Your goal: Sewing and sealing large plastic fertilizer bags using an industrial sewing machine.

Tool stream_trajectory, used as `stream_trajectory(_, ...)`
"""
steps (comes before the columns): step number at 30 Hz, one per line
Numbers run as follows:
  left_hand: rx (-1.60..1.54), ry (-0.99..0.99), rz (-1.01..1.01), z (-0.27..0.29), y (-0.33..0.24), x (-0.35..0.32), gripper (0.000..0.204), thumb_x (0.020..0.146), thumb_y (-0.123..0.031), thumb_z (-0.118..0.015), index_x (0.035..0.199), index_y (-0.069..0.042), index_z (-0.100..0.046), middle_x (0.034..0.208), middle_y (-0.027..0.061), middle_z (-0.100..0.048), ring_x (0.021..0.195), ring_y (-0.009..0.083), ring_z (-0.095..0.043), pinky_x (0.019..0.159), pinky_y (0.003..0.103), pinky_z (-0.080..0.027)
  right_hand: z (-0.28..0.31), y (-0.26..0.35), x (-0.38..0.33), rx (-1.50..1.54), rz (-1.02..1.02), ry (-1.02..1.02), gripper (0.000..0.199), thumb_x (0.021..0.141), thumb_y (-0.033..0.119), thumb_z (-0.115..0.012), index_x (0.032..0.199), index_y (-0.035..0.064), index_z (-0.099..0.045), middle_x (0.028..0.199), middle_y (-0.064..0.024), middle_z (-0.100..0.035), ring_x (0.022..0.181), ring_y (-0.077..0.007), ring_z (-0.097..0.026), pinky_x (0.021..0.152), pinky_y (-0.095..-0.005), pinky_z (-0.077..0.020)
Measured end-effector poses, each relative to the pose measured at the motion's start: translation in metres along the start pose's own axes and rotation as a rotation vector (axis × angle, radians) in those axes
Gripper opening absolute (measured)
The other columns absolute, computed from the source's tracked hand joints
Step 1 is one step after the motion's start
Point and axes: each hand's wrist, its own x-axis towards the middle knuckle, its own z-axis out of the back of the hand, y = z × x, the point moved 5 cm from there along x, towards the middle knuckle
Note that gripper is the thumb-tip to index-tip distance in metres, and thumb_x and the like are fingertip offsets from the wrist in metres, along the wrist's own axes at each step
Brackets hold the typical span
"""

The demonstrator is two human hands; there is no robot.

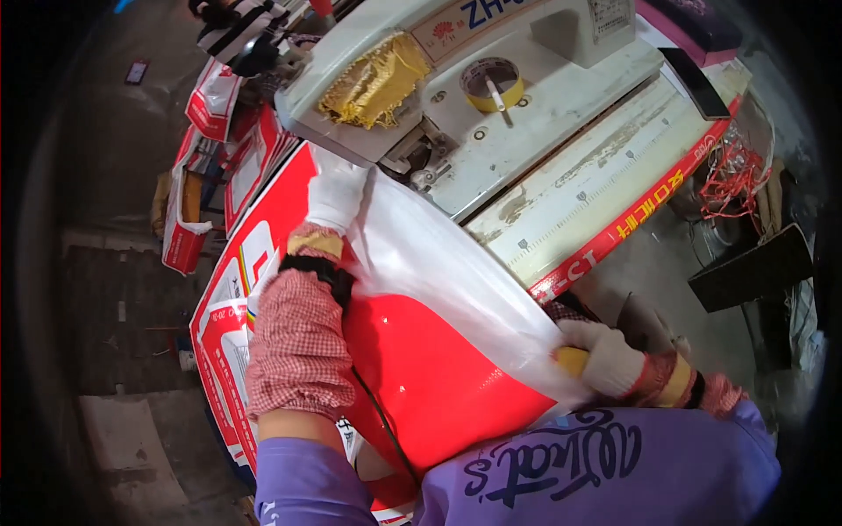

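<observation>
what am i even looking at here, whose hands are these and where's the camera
This one picture comes from a head-worn fisheye camera looking down, so straight edges bend. There is no robot: the wearer's gloved left hand rests on a red and white sheet, beside what looks like a sewing machine. The gloved right hand appears to pinch the sheet's edge. On the machine's grey bed lies a yellow roll of tape; a dark, flat thing lies farther right.

The white sheet (438, 250) blurs near the right hand (605, 355); the left hand's (336, 188) fingertips are hard to make out; the top edge cuts off the grey machine (566, 101)
</observation>
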Motion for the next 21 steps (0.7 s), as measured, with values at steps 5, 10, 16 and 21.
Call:
stream_trajectory(5, -0.560, -0.267, 0.079, -0.009, 0.012, 0.002, 0.015, 0.074, -0.017, -0.056, 0.089, -0.017, -0.060, 0.068, 0.0085, -0.057, 0.070, 0.0267, -0.059, 0.055, 0.036, -0.047, 0.002, -0.011, -0.005, 0.398, -0.224, -0.189, 0.021, 0.080, 0.005, -0.054, 0.101, 0.0045, -0.058, 0.083, -0.0012, -0.059, 0.077, -0.0066, -0.052, 0.069, -0.0218, -0.0426)
stream_trajectory(10, -0.587, -0.097, 0.062, -0.007, 0.009, 0.008, 0.014, 0.073, -0.014, -0.057, 0.085, -0.015, -0.063, 0.086, 0.0102, -0.059, 0.074, 0.0291, -0.059, 0.064, 0.036, -0.048, 0.010, 0.011, -0.017, -0.217, 0.016, -0.341, 0.013, 0.080, 0.012, -0.057, 0.090, 0.0071, -0.063, 0.065, -0.0071, -0.059, 0.063, -0.0126, -0.058, 0.059, -0.0260, -0.0464)
stream_trajectory(16, -0.448, 0.424, 0.038, 0.016, -0.014, -0.010, 0.017, 0.080, -0.022, -0.049, 0.090, -0.017, -0.062, 0.094, 0.0133, -0.058, 0.081, 0.0307, -0.059, 0.067, 0.040, -0.048, -0.005, 0.019, -0.012, -1.131, -0.002, -0.029, 0.024, 0.085, 0.029, -0.047, 0.089, 0.0122, -0.063, 0.063, -0.0101, -0.060, 0.055, -0.0283, -0.059, 0.047, -0.0361, -0.0464)
stream_trajectory(21, -0.363, 0.412, 0.193, -0.016, 0.024, 0.028, 0.020, 0.077, -0.025, -0.051, 0.087, -0.013, -0.063, 0.077, 0.0132, -0.062, 0.073, 0.0318, -0.060, 0.064, 0.040, -0.049, -0.016, 0.024, 0.032, -1.187, 0.113, -0.128, 0.026, 0.084, 0.022, -0.046, 0.106, 0.0117, -0.055, 0.065, -0.0097, -0.058, 0.057, -0.0263, -0.059, 0.048, -0.0358, -0.0455)
